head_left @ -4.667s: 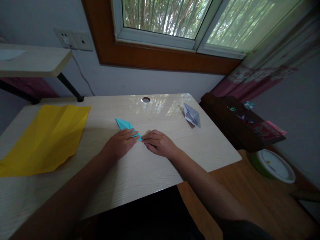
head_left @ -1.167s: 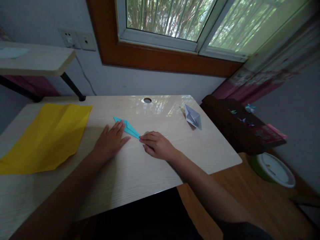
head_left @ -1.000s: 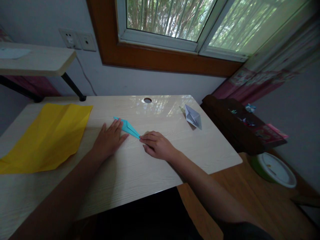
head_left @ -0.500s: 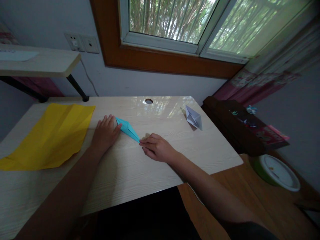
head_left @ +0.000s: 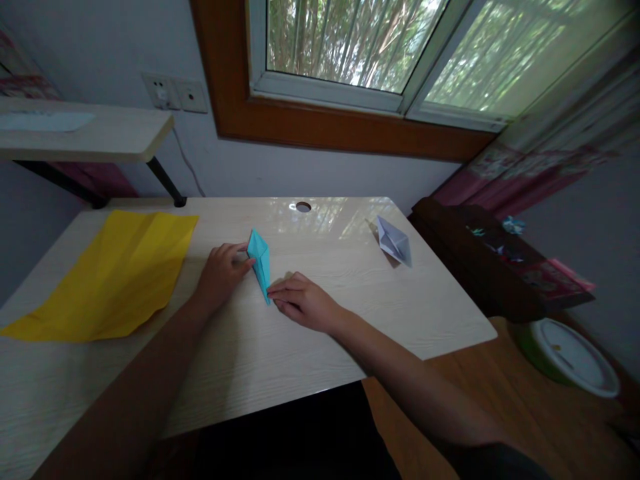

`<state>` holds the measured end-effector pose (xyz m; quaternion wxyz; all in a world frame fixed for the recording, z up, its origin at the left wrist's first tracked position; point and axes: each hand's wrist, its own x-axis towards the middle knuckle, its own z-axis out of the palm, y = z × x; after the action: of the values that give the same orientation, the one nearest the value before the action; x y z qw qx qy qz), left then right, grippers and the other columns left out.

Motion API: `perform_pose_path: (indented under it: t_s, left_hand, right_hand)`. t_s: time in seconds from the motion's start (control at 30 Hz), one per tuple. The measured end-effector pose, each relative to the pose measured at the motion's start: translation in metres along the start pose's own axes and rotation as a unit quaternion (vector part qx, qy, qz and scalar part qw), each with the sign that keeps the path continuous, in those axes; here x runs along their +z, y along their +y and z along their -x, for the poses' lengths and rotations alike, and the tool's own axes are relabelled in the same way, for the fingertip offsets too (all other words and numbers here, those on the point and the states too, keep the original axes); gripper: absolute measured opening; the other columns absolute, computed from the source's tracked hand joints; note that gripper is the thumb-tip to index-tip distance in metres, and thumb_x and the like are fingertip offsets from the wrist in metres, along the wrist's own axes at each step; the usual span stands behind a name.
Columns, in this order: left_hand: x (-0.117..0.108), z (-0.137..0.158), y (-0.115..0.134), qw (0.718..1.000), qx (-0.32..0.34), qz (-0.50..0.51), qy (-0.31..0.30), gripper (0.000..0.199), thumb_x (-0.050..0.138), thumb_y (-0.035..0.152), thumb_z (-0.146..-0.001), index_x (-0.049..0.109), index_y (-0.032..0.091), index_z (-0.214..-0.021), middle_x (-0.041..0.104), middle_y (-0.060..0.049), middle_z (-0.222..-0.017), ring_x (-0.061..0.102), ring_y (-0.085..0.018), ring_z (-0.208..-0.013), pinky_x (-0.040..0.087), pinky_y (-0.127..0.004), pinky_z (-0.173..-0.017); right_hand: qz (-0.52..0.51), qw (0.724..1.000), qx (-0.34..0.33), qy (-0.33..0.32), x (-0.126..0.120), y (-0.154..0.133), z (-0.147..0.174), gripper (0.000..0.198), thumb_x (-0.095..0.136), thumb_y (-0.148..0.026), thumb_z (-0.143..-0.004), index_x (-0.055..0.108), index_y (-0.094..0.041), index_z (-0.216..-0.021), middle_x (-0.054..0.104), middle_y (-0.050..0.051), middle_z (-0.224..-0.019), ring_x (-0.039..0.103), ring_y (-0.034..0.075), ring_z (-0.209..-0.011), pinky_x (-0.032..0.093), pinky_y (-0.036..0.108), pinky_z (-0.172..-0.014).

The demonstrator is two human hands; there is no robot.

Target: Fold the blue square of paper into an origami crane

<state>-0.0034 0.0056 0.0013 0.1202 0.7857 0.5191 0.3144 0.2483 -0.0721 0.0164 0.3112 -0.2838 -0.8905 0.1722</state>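
Observation:
A narrow folded piece of blue paper [head_left: 261, 263] lies on the pale wooden table [head_left: 320, 333], pointing away from me. My left hand [head_left: 221, 270] grips its far left edge with curled fingers. My right hand [head_left: 299, 304] pinches its near pointed tip against the table.
A large creased yellow sheet [head_left: 113, 270] covers the table's left side. A folded white paper shape [head_left: 395, 241] sits at the right rear, near a round cable hole [head_left: 303, 207]. A dark box [head_left: 487, 263] and a green lidded bowl [head_left: 570, 350] stand to the right, off the table.
The blue paper has turned from a slant to nearly straight away from me. My left hand went from flat on the table to gripping its far end; the right hand kept the tip.

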Motion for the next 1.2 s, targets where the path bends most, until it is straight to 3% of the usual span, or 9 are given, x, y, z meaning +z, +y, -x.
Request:
perform_pose_path:
  t_s: [0.1,0.3,0.37,0.43,0.5,0.67,0.8,1.03,1.2]
  left_hand:
    - [0.0,0.001,0.003,1.0,0.003,0.011,0.003,0.043,0.06,0.045,-0.095,0.063,0.019,-0.129,0.07,-0.01,-0.122,0.063,-0.028,-0.113,0.046,-0.044,-0.104]
    - [0.004,0.002,0.001,0.995,0.04,-0.085,-0.041,0.04,0.061,0.045,-0.096,0.068,0.024,-0.129,0.066,-0.011,-0.123,0.058,-0.031,-0.117,0.043,-0.049,-0.107]
    - [0.006,0.003,0.002,0.993,0.048,-0.102,-0.043,0.038,0.062,0.044,-0.096,0.07,0.026,-0.128,0.064,-0.012,-0.126,0.057,-0.031,-0.119,0.042,-0.05,-0.108]
    - [0.006,0.004,0.003,0.992,0.053,-0.109,-0.043,0.038,0.062,0.043,-0.096,0.071,0.026,-0.128,0.063,-0.012,-0.129,0.055,-0.032,-0.121,0.042,-0.05,-0.108]
    - [0.006,0.005,0.004,0.991,0.057,-0.11,-0.047,0.038,0.062,0.042,-0.096,0.07,0.026,-0.129,0.063,-0.012,-0.132,0.054,-0.032,-0.122,0.041,-0.051,-0.109]
    - [0.007,0.005,0.005,0.99,0.075,-0.099,-0.069,0.038,0.058,0.042,-0.099,0.068,0.029,-0.133,0.063,-0.009,-0.14,0.053,-0.031,-0.128,0.039,-0.051,-0.113]
    - [0.006,0.006,0.005,0.989,0.087,-0.095,-0.075,0.039,0.055,0.039,-0.1,0.067,0.027,-0.135,0.062,-0.008,-0.142,0.052,-0.031,-0.131,0.038,-0.051,-0.114]
    - [0.005,0.006,0.011,0.99,0.088,-0.083,-0.076,0.039,0.056,0.039,-0.1,0.067,0.023,-0.134,0.066,-0.011,-0.138,0.055,-0.032,-0.127,0.039,-0.051,-0.112]
    - [0.006,0.005,0.014,0.991,0.1,-0.057,-0.07,0.04,0.064,0.037,-0.096,0.065,0.024,-0.134,0.067,-0.012,-0.131,0.057,-0.031,-0.121,0.042,-0.049,-0.108]
  right_hand:
    - [-0.019,1.0,-0.006,-0.02,-0.002,0.001,-0.007,0.023,0.058,-0.018,-0.099,0.072,-0.021,-0.118,0.076,0.008,-0.118,0.068,0.02,-0.107,0.052,0.041,-0.098]
    - [-0.077,0.995,-0.009,-0.062,-0.011,0.008,-0.019,0.022,0.058,-0.018,-0.099,0.073,-0.023,-0.115,0.078,0.005,-0.115,0.07,0.017,-0.106,0.053,0.038,-0.099]
    - [-0.09,0.995,0.006,-0.049,-0.015,0.016,-0.023,0.021,0.057,-0.02,-0.1,0.075,-0.022,-0.112,0.078,0.006,-0.11,0.071,0.017,-0.102,0.055,0.036,-0.095]
    - [-0.066,0.997,0.035,0.004,-0.018,0.027,-0.028,0.02,0.057,-0.022,-0.1,0.075,-0.022,-0.11,0.078,0.006,-0.108,0.071,0.017,-0.099,0.056,0.036,-0.091]
    - [-0.014,0.997,0.054,0.051,-0.019,0.037,-0.034,0.02,0.058,-0.022,-0.099,0.074,-0.023,-0.112,0.078,0.006,-0.111,0.07,0.019,-0.103,0.053,0.041,-0.098]
    - [0.102,0.992,0.067,0.033,-0.01,0.049,-0.046,0.035,0.067,-0.035,-0.097,0.068,-0.02,-0.129,0.068,0.013,-0.134,0.061,0.026,-0.12,0.049,0.048,-0.106]
    - [0.146,0.986,0.084,0.004,0.001,0.05,-0.045,0.04,0.065,-0.041,-0.098,0.068,-0.02,-0.131,0.068,0.014,-0.135,0.056,0.03,-0.123,0.047,0.052,-0.109]
    - [0.161,0.98,0.116,0.037,0.008,0.052,-0.036,0.045,0.064,-0.049,-0.096,0.069,-0.022,-0.132,0.063,0.013,-0.143,0.051,0.033,-0.127,0.047,0.055,-0.109]
    - [0.115,0.986,0.113,0.041,0.007,0.054,-0.035,0.044,0.069,-0.046,-0.094,0.068,-0.025,-0.133,0.065,0.012,-0.141,0.053,0.031,-0.127,0.046,0.053,-0.109]
